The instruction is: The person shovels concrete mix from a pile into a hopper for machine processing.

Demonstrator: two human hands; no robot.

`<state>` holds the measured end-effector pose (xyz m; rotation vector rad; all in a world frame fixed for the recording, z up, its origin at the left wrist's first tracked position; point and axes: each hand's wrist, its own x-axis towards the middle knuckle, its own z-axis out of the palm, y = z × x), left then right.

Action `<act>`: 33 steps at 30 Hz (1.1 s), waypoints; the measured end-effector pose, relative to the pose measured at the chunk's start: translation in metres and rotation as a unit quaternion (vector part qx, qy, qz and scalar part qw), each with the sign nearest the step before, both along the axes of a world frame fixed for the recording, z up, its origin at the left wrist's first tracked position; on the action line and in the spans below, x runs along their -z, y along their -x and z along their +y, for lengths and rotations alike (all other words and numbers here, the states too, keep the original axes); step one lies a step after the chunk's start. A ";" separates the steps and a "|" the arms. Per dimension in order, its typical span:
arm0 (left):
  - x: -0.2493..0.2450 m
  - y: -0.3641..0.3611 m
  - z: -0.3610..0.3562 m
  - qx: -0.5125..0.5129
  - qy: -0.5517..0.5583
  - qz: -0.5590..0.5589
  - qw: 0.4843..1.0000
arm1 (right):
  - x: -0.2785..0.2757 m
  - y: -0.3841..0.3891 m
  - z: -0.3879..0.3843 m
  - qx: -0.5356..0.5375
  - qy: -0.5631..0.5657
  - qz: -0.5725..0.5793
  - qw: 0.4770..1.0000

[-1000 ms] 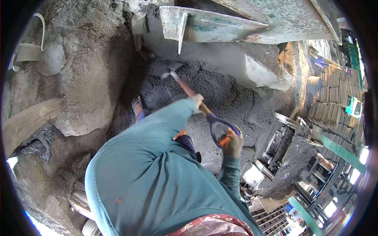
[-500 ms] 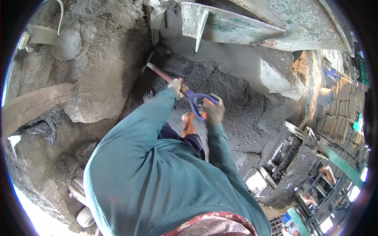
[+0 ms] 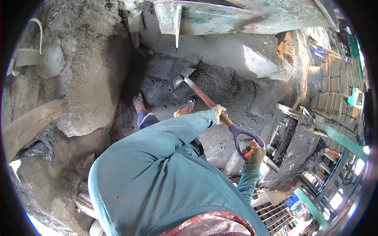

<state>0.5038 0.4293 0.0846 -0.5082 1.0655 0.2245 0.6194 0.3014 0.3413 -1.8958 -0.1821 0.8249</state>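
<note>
A shovel [image 3: 204, 96] with a wooden shaft slants across the middle of the view. Its metal blade [image 3: 185, 77] lies at the grey gravelly material [image 3: 232, 86], partly hard to make out. Around the lower shaft, just above the blue D-shaped handle [image 3: 234, 133], my left hand [image 3: 217, 113] is closed. My right hand [image 3: 256, 152] grips the far end of that handle, with a bit of orange showing by the fingers. My feet in sandals stand on the grey ground left of the blade.
A worn metal chute [image 3: 220, 17] juts in at the top. Rough concrete [image 3: 86, 86] rises at the left, with a curved wooden beam [image 3: 35, 122]. Machinery with a green bar [image 3: 342, 141] and stacked tiles [image 3: 334, 106] stand right. Another person [image 3: 299, 208] is at lower right.
Both hands have moved right and down with the shovel, and its blade has swung away from the concrete at the left. The camera view has shifted a little. Both feet now show more fully.
</note>
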 end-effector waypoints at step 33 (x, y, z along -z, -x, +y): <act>-0.251 0.271 -0.026 -0.113 -0.109 -0.340 0.927 | 0.249 0.110 0.109 0.072 -0.114 0.548 0.826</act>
